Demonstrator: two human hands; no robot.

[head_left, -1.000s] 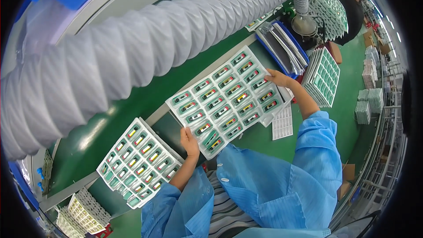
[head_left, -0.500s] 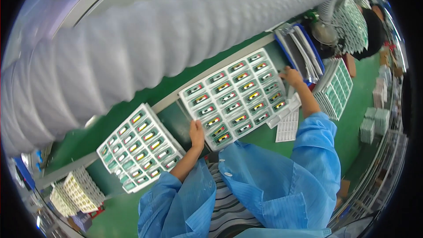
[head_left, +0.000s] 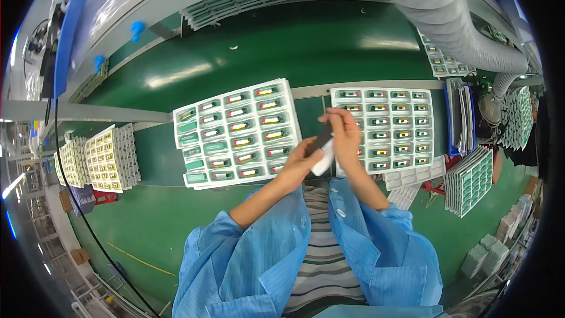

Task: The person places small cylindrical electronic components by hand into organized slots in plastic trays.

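Note:
My left hand [head_left: 299, 164] is closed round a flat dark-and-white piece [head_left: 322, 164], its thumb lying across it. Above it, the fingers of my right hand [head_left: 344, 132] are bent together near the piece's dark upper end; what they pinch, if anything, is hidden. Both hands are over the gap between two white trays. The left tray [head_left: 288, 97] has pockets with small green, red, yellow and black-and-white parts; several pockets in its left column show only green. The right tray [head_left: 334, 95] carries similar parts in rows, and my right hand covers part of its left side.
A green conveyor belt [head_left: 282, 41] runs behind the trays. Overhead at right hangs a thick grey hose [head_left: 438, 17]. Beyond the right tray stands a blue bin [head_left: 452, 123] of flat sheets. Stacked trays [head_left: 471, 179] stand at right, and more stacked trays [head_left: 109, 162] at left.
My hands have left the edges of the right tray and come together between the trays, with the flat piece now in the left. The whole view has turned, so the hose appears farther right.

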